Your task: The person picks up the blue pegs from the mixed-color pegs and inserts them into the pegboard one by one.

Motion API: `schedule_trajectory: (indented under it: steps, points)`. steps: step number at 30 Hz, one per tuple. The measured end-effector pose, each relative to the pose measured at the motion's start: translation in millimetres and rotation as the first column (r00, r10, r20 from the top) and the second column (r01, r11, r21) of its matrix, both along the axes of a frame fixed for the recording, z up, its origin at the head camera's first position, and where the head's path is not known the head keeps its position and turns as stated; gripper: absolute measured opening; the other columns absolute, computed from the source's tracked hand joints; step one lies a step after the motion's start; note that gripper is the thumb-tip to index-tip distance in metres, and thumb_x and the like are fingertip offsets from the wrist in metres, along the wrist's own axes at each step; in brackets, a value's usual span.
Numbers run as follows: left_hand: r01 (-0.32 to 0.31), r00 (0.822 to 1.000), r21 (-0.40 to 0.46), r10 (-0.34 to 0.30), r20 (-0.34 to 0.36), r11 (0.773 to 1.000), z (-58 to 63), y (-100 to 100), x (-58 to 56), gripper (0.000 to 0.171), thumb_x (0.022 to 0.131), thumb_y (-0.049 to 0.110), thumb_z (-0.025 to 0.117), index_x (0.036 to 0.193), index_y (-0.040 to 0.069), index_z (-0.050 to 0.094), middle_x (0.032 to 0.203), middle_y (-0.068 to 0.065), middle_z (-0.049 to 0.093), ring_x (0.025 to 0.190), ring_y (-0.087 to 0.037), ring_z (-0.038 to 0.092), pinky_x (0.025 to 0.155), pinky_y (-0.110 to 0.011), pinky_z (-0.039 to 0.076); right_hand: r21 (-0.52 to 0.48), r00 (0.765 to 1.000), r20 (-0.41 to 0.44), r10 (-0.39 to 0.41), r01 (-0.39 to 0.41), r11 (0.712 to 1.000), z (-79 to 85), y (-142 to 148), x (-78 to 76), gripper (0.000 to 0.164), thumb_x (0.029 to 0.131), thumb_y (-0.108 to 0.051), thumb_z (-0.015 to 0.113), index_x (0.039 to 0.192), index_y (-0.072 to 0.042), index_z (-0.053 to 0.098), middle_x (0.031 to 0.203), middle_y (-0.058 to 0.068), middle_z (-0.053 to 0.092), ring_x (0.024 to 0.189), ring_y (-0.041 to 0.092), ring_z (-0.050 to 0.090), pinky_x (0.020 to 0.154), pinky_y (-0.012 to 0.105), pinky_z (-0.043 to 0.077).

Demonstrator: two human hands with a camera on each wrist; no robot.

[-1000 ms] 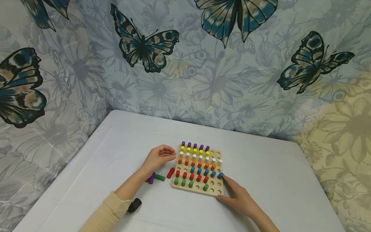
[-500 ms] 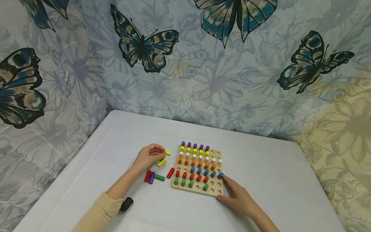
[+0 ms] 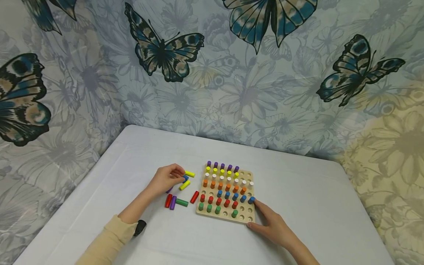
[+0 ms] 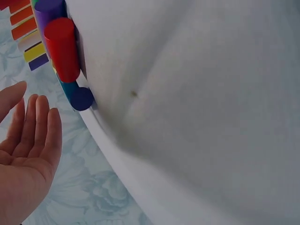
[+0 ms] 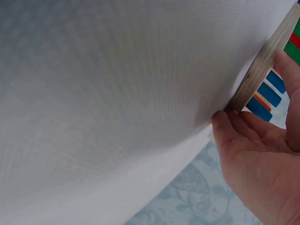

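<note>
My left hand (image 3: 167, 178) hovers over loose pegs left of the wooden pegboard (image 3: 240, 217). In the left wrist view its thumb stands apart from its gently bent fingers, with nothing between them. A blue peg (image 3: 186, 178) lies by its fingertips, partly hidden, beside two yellow pegs (image 3: 184, 185). My right hand (image 3: 273, 226) holds the pegboard at its near right side, thumb at the corner and fingers farther up the edge. Rows of purple, yellow, white, orange, blue, red and green pegs stand upright in the board; some holes show bare.
Nearer me on the white table (image 3: 298, 191) lie a red peg (image 3: 168, 201), a purple peg (image 3: 173, 202) and a green peg (image 3: 182, 202). Another red peg (image 3: 194, 197) lies close to the board's left edge. A butterfly-patterned wall covering (image 3: 212, 92) stands behind the table.
My left hand has moved left from beside the board, uncovering the yellow pegs, the blue peg and the red and purple pegs. The right hand and the board have stayed in place.
</note>
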State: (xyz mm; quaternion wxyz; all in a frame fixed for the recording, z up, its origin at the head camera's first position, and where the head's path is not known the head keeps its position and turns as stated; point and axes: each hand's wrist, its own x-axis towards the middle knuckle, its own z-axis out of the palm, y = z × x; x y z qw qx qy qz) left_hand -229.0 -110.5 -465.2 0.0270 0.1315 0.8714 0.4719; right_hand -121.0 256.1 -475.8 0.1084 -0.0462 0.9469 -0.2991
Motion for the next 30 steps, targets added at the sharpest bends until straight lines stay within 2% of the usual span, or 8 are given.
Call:
schedule_trajectory:
  steps: [4,7,13,20,23,30]
  points:
    - [0.046,0.997,-0.134,-0.053,-0.048,0.99,-0.3,1,-3.1,0.017,0.081,0.01,0.07,0.096,0.01,0.063,0.09,0.0,0.064,0.081,-0.01,0.058,0.076,-0.03,0.049,-0.003,1.0,-0.006,0.004,-0.004,1.0,-0.3,0,-0.1,0.089,0.073,-0.056,0.067,0.142,-0.011,0.034,0.144,0.014,0.035,0.131,0.037,0.029,0.102,0.053,0.028]
    - [0.065,0.993,-0.239,-0.086,-0.079,0.969,1.3,3,-4.4,0.016,0.081,0.01,0.07,0.096,0.011,0.064,0.09,0.001,0.063,0.083,-0.011,0.057,0.077,-0.031,0.049,-0.001,1.0,-0.008,0.003,-0.003,1.0,-0.9,0,-0.5,0.089,0.073,-0.057,0.067,0.142,-0.011,0.034,0.144,0.013,0.035,0.132,0.036,0.029,0.103,0.052,0.027]
    - [0.065,0.977,-0.446,-0.147,-0.153,0.893,2.5,7,-4.9,0.014,0.08,0.009,0.07,0.092,0.013,0.064,0.089,0.003,0.061,0.084,-0.013,0.057,0.076,-0.032,0.049,-0.007,1.0,-0.003,-0.002,0.002,1.0,-1.4,0,-0.6,0.089,0.073,-0.056,0.068,0.142,-0.012,0.034,0.144,0.013,0.035,0.132,0.035,0.029,0.103,0.052,0.027]
    - [0.09,0.955,-0.57,-0.234,-0.184,0.817,3.7,9,-4.7,0.013,0.081,0.009,0.069,0.092,0.013,0.063,0.091,0.002,0.061,0.084,-0.012,0.056,0.074,-0.03,0.049,0.002,1.0,-0.007,0.001,-0.001,1.0,-0.6,0,0.2,0.089,0.072,-0.057,0.068,0.142,-0.012,0.035,0.143,0.014,0.036,0.131,0.036,0.029,0.102,0.053,0.028]
    - [0.098,0.938,-0.612,-0.277,-0.206,0.785,4.5,10,-4.6,0.014,0.08,0.008,0.07,0.091,0.012,0.063,0.09,0.001,0.061,0.084,-0.014,0.056,0.073,-0.03,0.049,0.002,1.0,-0.007,0.0,0.0,1.0,-0.7,0,0.1,0.089,0.072,-0.057,0.067,0.142,-0.012,0.035,0.143,0.014,0.036,0.131,0.036,0.029,0.102,0.053,0.028]
    - [0.06,0.881,-0.717,-0.374,-0.29,0.695,3.4,14,-4.6,0.012,0.079,0.007,0.071,0.09,0.009,0.066,0.082,0.001,0.058,0.073,-0.014,0.052,0.066,-0.027,0.048,-0.009,1.0,-0.005,0.001,-0.001,1.0,-1.6,0,-0.4,0.088,0.073,-0.055,0.068,0.142,-0.011,0.034,0.144,0.013,0.035,0.132,0.036,0.029,0.103,0.053,0.027]
